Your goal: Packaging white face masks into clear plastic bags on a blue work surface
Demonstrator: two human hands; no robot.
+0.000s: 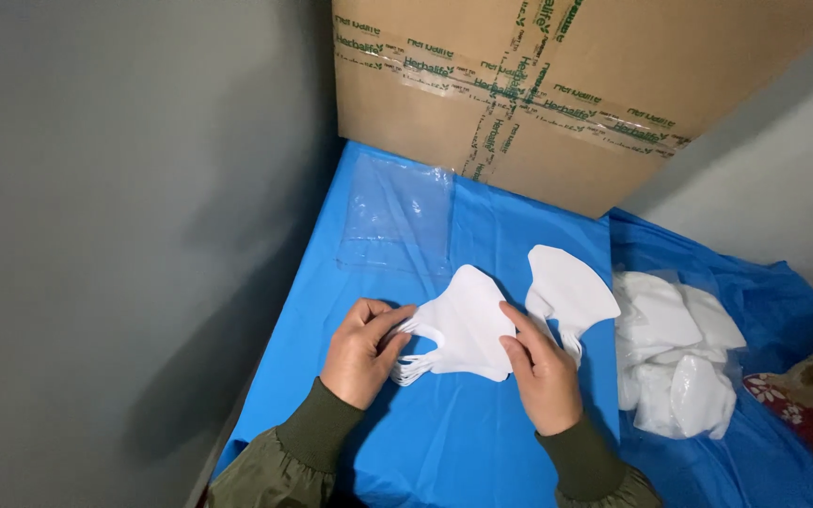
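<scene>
Fingers (397,325) of your left hand (361,353) pinch the ear loops while your right hand (543,372) clamps the stack of white folded fabric masks (468,325), keeping it squared on the blue-covered worktop (463,442).

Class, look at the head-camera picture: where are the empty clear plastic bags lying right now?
The clear plastic bags lie flat on the blue sheet, left of centre, just below the cardboard box and beyond the left hand.

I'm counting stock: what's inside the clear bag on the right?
The clear bag holds a loose heap of white masks; those underneath the top ones are covered, so no count is possible.
</scene>
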